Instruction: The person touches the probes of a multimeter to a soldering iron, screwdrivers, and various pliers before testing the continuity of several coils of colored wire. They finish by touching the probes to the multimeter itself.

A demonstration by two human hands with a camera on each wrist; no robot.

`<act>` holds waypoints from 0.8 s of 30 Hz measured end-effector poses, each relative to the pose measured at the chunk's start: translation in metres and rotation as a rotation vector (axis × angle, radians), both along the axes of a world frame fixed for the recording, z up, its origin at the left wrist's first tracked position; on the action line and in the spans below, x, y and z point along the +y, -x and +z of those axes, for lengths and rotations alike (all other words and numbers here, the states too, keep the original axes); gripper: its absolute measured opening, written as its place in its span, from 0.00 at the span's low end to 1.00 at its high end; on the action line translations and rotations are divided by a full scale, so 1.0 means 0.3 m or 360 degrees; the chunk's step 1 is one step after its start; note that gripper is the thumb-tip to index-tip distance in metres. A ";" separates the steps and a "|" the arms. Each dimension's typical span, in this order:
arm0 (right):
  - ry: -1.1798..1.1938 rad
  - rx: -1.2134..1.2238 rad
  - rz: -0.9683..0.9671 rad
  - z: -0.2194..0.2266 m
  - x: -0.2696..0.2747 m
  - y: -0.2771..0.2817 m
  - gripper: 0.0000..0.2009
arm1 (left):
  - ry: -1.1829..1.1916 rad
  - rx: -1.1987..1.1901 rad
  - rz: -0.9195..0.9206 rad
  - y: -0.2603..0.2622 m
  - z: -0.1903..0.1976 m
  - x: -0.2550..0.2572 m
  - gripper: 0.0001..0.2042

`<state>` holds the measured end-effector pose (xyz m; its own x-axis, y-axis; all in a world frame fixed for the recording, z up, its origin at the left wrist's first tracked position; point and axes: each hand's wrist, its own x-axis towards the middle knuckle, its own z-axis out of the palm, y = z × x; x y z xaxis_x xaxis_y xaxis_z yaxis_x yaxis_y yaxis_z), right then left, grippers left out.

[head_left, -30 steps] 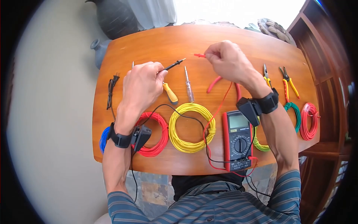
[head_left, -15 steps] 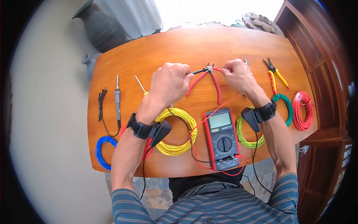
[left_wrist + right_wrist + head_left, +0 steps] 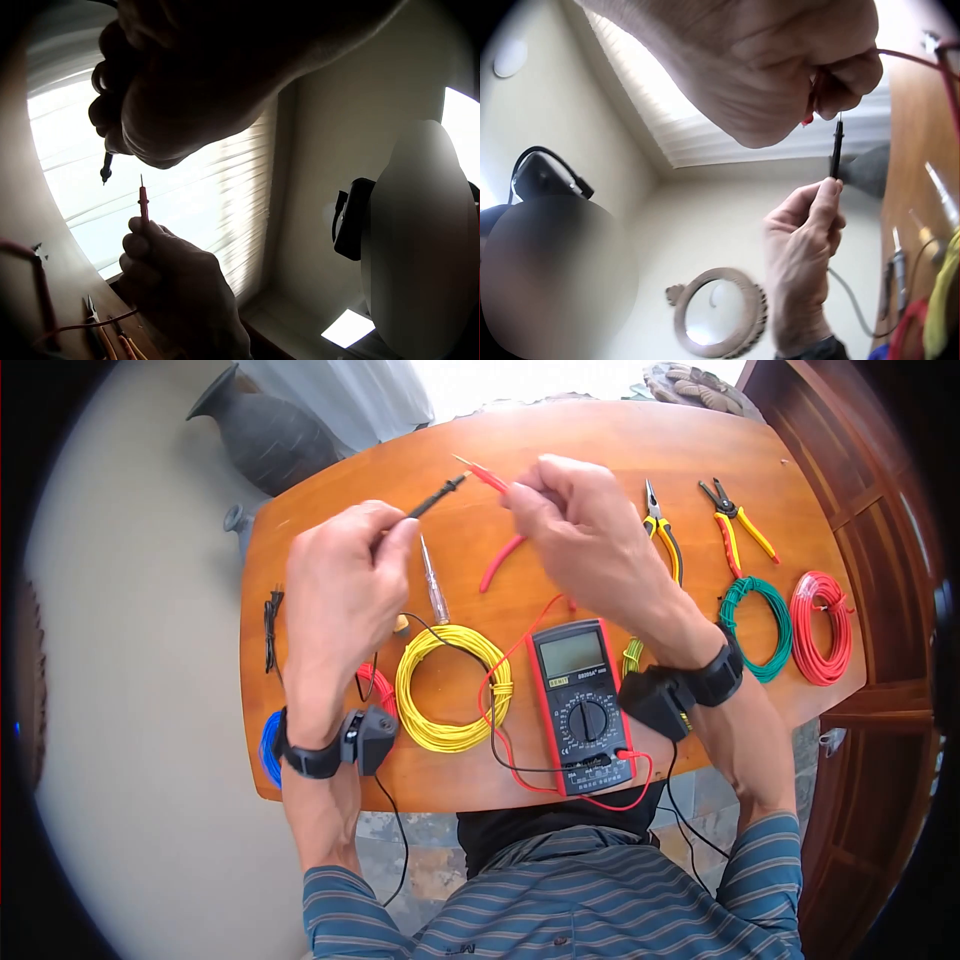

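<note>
Between thumb and fingers, my left hand (image 3: 350,585) pinches the black test probe (image 3: 438,497), its tip angled up and to the right. My right hand (image 3: 590,530) pinches the red test probe (image 3: 488,479), which slants up and to the left. In the head view the two tips overlap above the table's far half. Leads run from the probes to the multimeter (image 3: 583,705), a red-cased meter lying face up near the table's front edge. The left wrist view also shows the red probe (image 3: 143,202), pointing upward, and the right wrist view the black probe (image 3: 837,150).
Yellow wire (image 3: 408,725), green wire (image 3: 785,630), red wire (image 3: 800,630) and blue wire (image 3: 269,750) lie in coils. Behind them are a clear-handled screwdriver (image 3: 435,590), red-handled pliers (image 3: 498,565), long-nose pliers (image 3: 653,525) and wire strippers (image 3: 730,520).
Both hands first came together over the red-handled pliers, probe tips meeting there. Since then they have shifted left and up in the head view, both probes still held. The head view has also shifted.
</note>
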<state>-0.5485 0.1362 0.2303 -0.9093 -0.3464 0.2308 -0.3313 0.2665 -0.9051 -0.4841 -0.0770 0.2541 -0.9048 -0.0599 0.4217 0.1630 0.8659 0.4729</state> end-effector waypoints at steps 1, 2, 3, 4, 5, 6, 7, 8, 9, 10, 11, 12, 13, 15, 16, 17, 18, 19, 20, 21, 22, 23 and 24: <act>0.0148 0.0059 0.0060 0.024 -0.027 -0.028 0.13 | 0.0007 0.0001 0.0004 -0.026 0.020 -0.005 0.07; 0.0296 0.0116 0.0121 0.050 -0.051 -0.057 0.13 | -0.0110 0.0012 0.0072 -0.051 0.039 -0.007 0.07; 0.0430 0.0095 0.0192 0.091 -0.070 -0.092 0.12 | -0.0226 0.0026 0.0142 -0.078 0.057 -0.006 0.06; 0.0563 0.0074 0.0266 0.136 -0.079 -0.128 0.12 | -0.0351 0.0044 0.0185 -0.106 0.073 0.000 0.07; 0.0737 0.0024 0.0341 0.171 -0.078 -0.167 0.12 | -0.0345 0.0049 0.0195 -0.131 0.088 0.003 0.07; 0.0910 -0.0028 0.0417 0.206 -0.075 -0.196 0.12 | -0.0432 0.0119 0.0205 -0.156 0.101 0.004 0.07; 0.0914 -0.0025 0.0428 0.244 -0.045 -0.200 0.12 | -0.0518 0.0190 0.0214 -0.181 0.115 0.007 0.07; 0.0992 -0.0046 0.0552 0.278 0.013 -0.192 0.13 | -0.0485 0.0227 0.0216 -0.208 0.129 0.011 0.07; 0.1067 -0.0065 0.0674 0.306 0.071 -0.184 0.13 | -0.0483 0.0237 0.0219 -0.233 0.140 0.015 0.07; 0.1066 -0.0059 0.0676 0.334 0.058 -0.196 0.13 | -0.0466 0.0281 0.0236 -0.254 0.152 0.018 0.06; 0.1120 -0.0003 0.0613 0.362 0.062 -0.180 0.13 | -0.0452 0.0325 0.0247 -0.274 0.161 0.024 0.06; 0.1169 0.0056 0.0541 0.384 0.094 -0.175 0.12 | -0.0460 0.0331 0.0232 -0.292 0.166 0.030 0.06; 0.1213 0.0117 0.0462 0.395 0.170 -0.191 0.12 | -0.0476 0.0420 0.0237 -0.303 0.168 0.038 0.06; 0.1286 0.0247 0.0296 0.431 0.332 -0.160 0.11 | -0.0518 0.0511 0.0212 -0.321 0.177 0.074 0.05; 0.1324 0.0312 0.0214 0.420 0.592 -0.151 0.11 | -0.0569 0.0503 0.0193 -0.331 0.192 0.099 0.05; 0.1364 0.0376 0.0136 0.436 0.685 -0.147 0.11 | -0.0616 0.0493 0.0176 -0.338 0.210 0.121 0.04; 0.1407 0.0442 0.0061 0.471 0.623 -0.168 0.12 | -0.0615 0.0415 0.0036 -0.338 0.228 0.140 0.03; 0.1401 0.0457 0.0050 0.461 0.669 -0.146 0.12 | -0.0621 0.0421 0.0019 -0.315 0.224 0.155 0.03; 0.0585 0.0912 -0.0416 0.430 0.706 -0.114 0.12 | -0.0539 0.0335 -0.0139 -0.279 0.216 0.170 0.02; -0.0274 0.1297 -0.0862 0.391 0.733 -0.093 0.12 | -0.0450 0.0249 -0.0296 -0.240 0.209 0.189 0.02; -0.0187 0.0942 -0.0820 0.354 0.687 -0.088 0.11 | -0.0484 0.0088 -0.0327 -0.202 0.203 0.214 0.01; -0.0097 0.0586 -0.0775 0.304 0.642 -0.081 0.11 | -0.0610 -0.0049 -0.0378 -0.152 0.177 0.245 0.02; -0.0301 0.0519 -0.0592 0.229 0.657 -0.037 0.10 | -0.0538 -0.0041 -0.0475 -0.076 0.128 0.257 0.04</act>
